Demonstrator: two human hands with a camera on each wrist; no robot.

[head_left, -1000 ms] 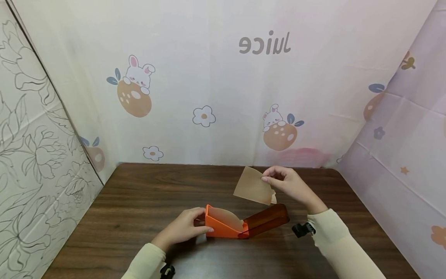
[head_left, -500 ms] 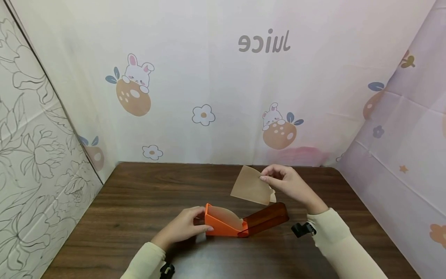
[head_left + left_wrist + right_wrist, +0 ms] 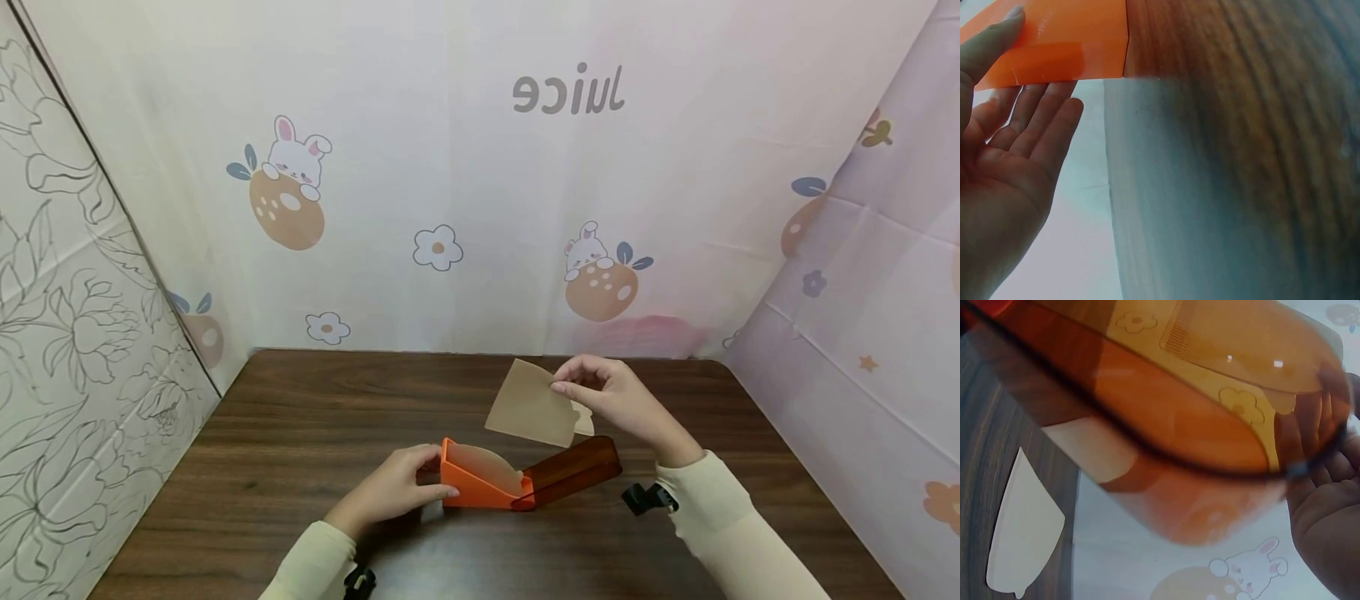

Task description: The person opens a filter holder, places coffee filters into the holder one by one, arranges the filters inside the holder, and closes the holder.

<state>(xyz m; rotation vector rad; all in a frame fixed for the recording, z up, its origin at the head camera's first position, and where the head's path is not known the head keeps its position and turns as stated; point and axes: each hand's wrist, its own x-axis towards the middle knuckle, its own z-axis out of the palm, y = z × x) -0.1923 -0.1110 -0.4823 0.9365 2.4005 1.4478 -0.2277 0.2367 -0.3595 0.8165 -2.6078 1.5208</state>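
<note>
My left hand (image 3: 401,483) grips the left end of an orange filter box (image 3: 480,487), thumb on its near side. The box sits on the table with brown coffee filters (image 3: 474,462) inside. Its see-through amber lid (image 3: 573,473) is swung out to the right. My right hand (image 3: 618,398) pinches a brown coffee filter (image 3: 531,406) by its upper right edge, above the table behind the lid. A paler paper piece (image 3: 585,419) shows partly behind that filter. In the left wrist view, my left fingers (image 3: 1047,125) reach behind the orange box (image 3: 1060,44).
The dark wooden table (image 3: 315,400) meets a printed curtain (image 3: 450,167) at its back edge. In the right wrist view, the amber lid (image 3: 1185,425) fills the foreground, and a pale paper piece (image 3: 1025,531) lies beyond it on the wood.
My right hand and the pinched coffee filter have moved a little to the left, showing more of the paler paper piece. The left hand and the box have stayed in place.
</note>
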